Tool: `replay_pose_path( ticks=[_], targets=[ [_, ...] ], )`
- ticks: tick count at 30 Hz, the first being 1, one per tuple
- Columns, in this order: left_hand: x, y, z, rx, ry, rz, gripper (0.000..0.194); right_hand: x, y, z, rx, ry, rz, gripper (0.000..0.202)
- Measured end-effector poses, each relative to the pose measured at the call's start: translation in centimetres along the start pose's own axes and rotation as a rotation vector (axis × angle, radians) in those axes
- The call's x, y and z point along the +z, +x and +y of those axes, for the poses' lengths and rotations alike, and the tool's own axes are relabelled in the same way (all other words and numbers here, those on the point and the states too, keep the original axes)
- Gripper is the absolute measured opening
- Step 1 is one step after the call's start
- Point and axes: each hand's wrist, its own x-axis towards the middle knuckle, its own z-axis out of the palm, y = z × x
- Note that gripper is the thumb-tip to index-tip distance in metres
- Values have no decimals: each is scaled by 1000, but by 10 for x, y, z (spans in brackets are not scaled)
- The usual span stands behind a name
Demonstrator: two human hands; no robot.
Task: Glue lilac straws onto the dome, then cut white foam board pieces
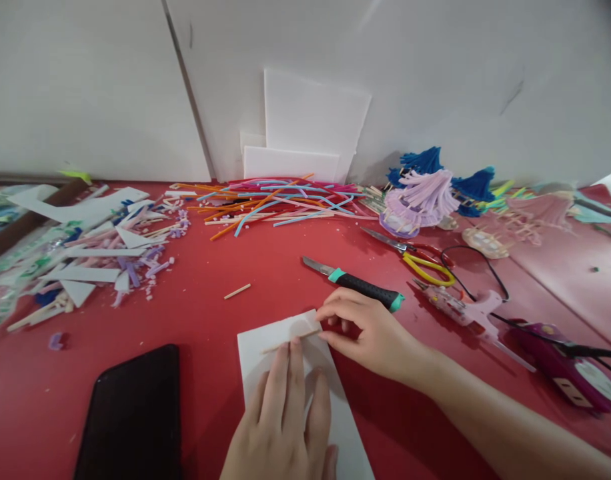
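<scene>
Left hand (284,417) open on probable stick (308,335)

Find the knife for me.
In the head view, the knife lies right of centre on the table, just beyond the right hand and left of the scissors.

Single view: head camera, worn on the person's head. Faces forward and tilted down over the red bench (210,400). Close range: left hand (285,407) and right hand (365,327) large at lower centre, left hand cut by the lower frame edge. Bench's far edge and the pale wall (410,80) behind it fill the upper part. No second view to share.
</scene>
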Motion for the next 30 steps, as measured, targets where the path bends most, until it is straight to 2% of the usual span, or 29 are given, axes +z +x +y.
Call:
replay_pose_path(
  ticks=[10,15,30],
  targets=[
    [3,0,-1,-11,-11,-21,47,2,0,-3,-28,-29,1,14],
    [2,-1,-1,-23,-17,-14,49,4,1,-2,-57,-59,-10,16],
    [3,-1,-3,-14,-30,-31,52,2,2,-4,-24,-57,-22,15]
  ],
)
